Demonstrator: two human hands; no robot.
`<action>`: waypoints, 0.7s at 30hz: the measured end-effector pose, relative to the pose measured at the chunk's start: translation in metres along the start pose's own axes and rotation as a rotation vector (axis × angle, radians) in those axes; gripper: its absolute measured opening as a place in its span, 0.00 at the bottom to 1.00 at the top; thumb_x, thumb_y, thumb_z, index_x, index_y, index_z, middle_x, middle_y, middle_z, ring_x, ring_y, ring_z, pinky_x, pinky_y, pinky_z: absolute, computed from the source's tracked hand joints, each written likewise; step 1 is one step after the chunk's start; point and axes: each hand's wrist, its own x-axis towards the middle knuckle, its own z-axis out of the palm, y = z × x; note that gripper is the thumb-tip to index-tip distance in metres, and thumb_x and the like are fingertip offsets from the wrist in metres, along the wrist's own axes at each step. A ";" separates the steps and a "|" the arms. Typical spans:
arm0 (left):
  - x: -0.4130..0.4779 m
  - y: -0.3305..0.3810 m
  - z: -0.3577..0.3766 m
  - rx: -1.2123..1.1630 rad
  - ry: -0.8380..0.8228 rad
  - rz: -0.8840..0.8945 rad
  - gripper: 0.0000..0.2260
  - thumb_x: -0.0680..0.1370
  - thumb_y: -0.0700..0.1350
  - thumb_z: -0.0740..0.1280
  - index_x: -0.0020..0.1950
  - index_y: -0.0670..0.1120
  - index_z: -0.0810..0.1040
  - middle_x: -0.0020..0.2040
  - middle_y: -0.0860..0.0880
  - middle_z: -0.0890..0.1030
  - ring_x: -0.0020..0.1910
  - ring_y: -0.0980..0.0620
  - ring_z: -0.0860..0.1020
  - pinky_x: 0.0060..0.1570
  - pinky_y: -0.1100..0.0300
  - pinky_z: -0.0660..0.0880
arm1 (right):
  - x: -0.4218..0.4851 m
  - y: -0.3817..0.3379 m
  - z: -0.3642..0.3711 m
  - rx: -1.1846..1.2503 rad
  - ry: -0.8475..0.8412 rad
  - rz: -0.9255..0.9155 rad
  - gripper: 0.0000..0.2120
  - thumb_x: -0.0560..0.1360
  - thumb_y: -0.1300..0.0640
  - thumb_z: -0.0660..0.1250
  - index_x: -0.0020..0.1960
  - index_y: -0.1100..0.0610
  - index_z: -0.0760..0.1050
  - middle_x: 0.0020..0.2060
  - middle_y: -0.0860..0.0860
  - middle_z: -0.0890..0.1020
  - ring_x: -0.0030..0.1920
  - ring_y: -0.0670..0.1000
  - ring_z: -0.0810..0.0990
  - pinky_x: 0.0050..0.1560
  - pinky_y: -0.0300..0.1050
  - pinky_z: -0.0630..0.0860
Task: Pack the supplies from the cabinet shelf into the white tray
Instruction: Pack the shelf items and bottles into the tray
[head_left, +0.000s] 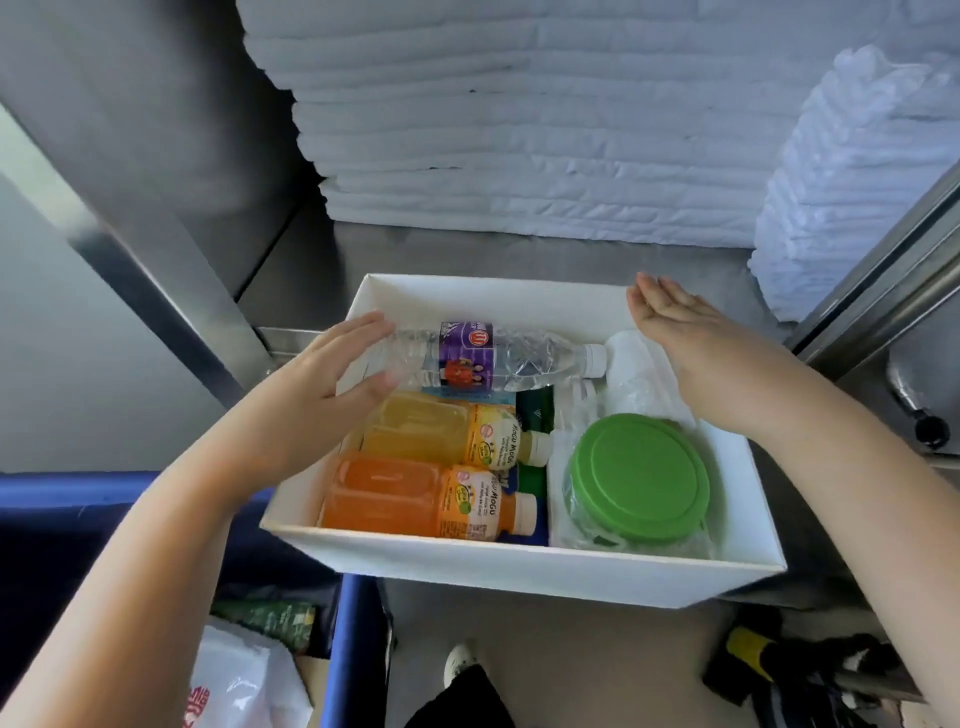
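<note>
White tray (519, 571) is set on the steel cabinet shelf (519, 249), directly beneath both hands, with a clear water bottle (493, 358) laid on its side across the tray's far half. The bottle's base is gripped by the left hand (332, 374) at the tray's left wall: the fingers are curved over the top of the base and the thumb is pressed against its underside, while the capped end is pointed toward the right. The right hand (675, 322) is held over the tray's far right corner, to the right of the bottle's cap and not touching it; its fingers are straight and close together, the palm is turned inward, and nothing is held in it. Whether its edge is touching the tray's rim cannot be told. Nearer the camera, a yellow drink bottle (415, 431) and an orange drink bottle (389, 499) are laid side by side along the left of the tray, caps pointed right, with the water bottle just beyond the yellow one. A green-lidded container (639, 478) is stood in the near right part, beside clear plastic wrapping. Folded white linen (519, 130) is stacked at the back of the shelf, and a plastic-wrapped white bundle (857, 171) is seen to the right of it
</note>
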 end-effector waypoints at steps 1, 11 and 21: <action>-0.012 0.003 -0.001 -0.046 0.008 0.005 0.27 0.72 0.68 0.54 0.70 0.65 0.61 0.72 0.65 0.59 0.69 0.63 0.59 0.64 0.62 0.60 | 0.001 0.000 0.000 -0.004 -0.002 -0.003 0.42 0.70 0.78 0.49 0.76 0.53 0.37 0.72 0.44 0.35 0.70 0.40 0.35 0.66 0.33 0.35; -0.084 -0.001 0.039 0.402 0.574 0.404 0.25 0.72 0.63 0.64 0.28 0.42 0.74 0.31 0.50 0.75 0.34 0.49 0.72 0.37 0.60 0.72 | 0.005 0.003 0.002 0.005 -0.013 -0.002 0.41 0.71 0.78 0.48 0.77 0.54 0.38 0.76 0.48 0.38 0.75 0.47 0.39 0.71 0.39 0.41; -0.082 -0.010 0.050 0.541 0.679 0.527 0.25 0.73 0.64 0.61 0.27 0.44 0.69 0.26 0.50 0.66 0.26 0.50 0.65 0.43 0.63 0.62 | -0.114 -0.032 0.022 0.579 0.592 -0.238 0.23 0.80 0.41 0.51 0.44 0.53 0.79 0.40 0.41 0.80 0.45 0.42 0.78 0.46 0.43 0.75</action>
